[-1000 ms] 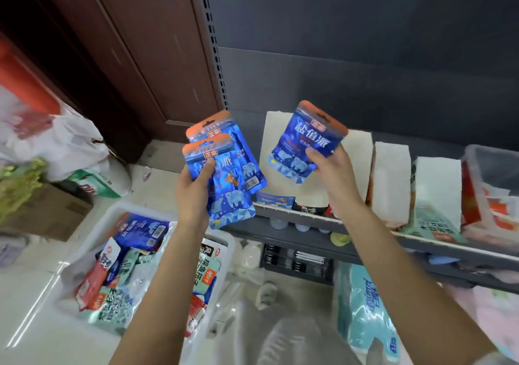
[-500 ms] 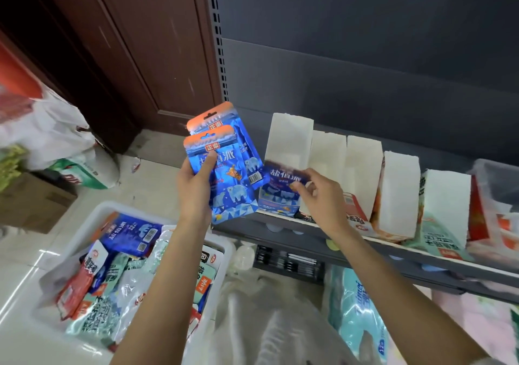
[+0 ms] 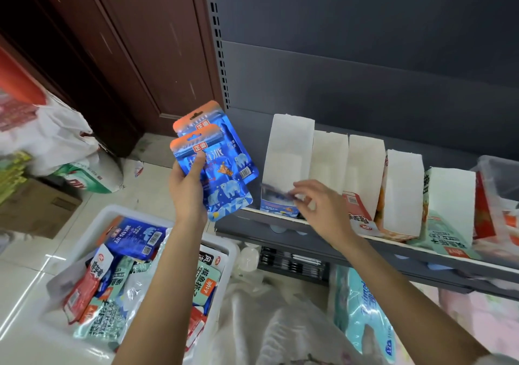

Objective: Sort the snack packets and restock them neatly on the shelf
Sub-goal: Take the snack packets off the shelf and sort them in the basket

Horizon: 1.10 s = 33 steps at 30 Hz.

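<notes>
Pinching two blue packets (image 3: 222, 173), the left hand (image 3: 186, 187) is kept beside the shelf (image 3: 323, 231). A third packet (image 3: 276, 204), apparently nipped by loosely curled right hand (image 3: 323, 207) fingers, though blurred, should be seated upright in the leftmost divider (image 3: 289, 151).

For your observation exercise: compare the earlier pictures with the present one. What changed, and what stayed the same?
The right hand lowered its blue packet into the leftmost white box on the shelf and is letting go. The left hand still holds two blue packets.
</notes>
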### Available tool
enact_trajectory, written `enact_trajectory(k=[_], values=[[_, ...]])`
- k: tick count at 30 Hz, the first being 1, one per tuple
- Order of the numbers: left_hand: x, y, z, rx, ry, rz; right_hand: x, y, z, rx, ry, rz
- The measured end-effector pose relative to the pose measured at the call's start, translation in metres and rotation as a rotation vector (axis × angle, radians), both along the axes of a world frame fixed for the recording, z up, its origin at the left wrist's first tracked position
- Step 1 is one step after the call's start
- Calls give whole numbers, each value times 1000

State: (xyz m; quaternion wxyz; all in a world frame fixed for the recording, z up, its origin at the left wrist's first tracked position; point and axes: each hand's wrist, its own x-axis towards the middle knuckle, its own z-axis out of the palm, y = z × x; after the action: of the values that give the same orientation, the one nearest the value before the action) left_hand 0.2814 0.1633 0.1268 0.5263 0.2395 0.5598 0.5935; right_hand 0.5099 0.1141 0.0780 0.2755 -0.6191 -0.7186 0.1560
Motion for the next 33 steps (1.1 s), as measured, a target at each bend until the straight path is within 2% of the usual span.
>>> enact_trajectory(k=[4,6,10,14,18,20,22,24,27,29,33], values=[[0,8,10,101,19,11,5,-18,-2,36,-278,190],[5,10,17,116,11,-48,7,-17,7,30,-271,179],[17,18,28,125,-11,-195,5,2,37,-25,-15,-1],[27,38,44,221,-20,-285,-1,24,60,-164,202,15],[38,53,53,263,51,-434,-10,41,90,-113,614,-114],[48,52,53,263,66,-533,-9,51,103,-142,747,-117],[57,48,50,258,87,-566,-6,56,106,-168,818,-127],[64,47,43,239,144,-468,0,53,103,-118,852,-235],[61,53,33,132,-30,-299,14,41,93,-66,923,-401],[59,58,27,114,-122,-339,21,33,87,-90,945,-453],[66,58,13,148,-44,-470,31,23,84,-104,1023,-592]])
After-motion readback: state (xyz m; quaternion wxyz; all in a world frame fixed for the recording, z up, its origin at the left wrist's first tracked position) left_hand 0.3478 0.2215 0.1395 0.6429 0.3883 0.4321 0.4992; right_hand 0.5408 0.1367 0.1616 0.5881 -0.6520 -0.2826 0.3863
